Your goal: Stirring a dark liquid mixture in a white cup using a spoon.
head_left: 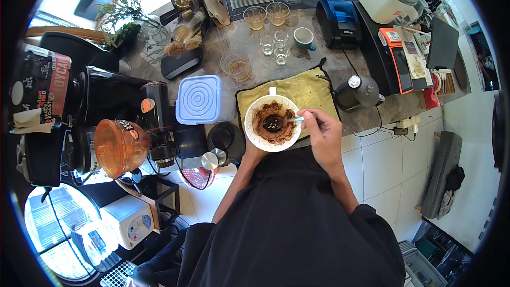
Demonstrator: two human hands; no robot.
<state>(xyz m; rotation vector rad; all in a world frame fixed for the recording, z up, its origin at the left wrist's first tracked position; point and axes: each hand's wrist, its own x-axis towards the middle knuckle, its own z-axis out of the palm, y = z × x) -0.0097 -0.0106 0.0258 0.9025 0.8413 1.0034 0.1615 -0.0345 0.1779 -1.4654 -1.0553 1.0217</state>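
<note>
A white ribbed coffee dripper [257,141], its handle pointing to the far side, is above the yellow-green cloth [314,91]. Brown coffee grounds [273,107] cling around its inner wall, and the middle looks dark, wet and shiny. My left hand [255,154] grips the dripper from below at its near left side, with most of the fingers hidden behind it. Pinched in my right hand [325,137] is a small spoon [296,119], its handle pale blue or silvery. The spoon's tip reaches into the grounds at the right side of the dripper.
Left of the cloth stand a blue-lidded container [198,100] and a glass [236,67]. Farther back are small glasses [281,56], a teal cup [304,38] and a printer [339,24]. A kettle [359,93] stands right; a grinder with an orange hopper [121,149] is left.
</note>
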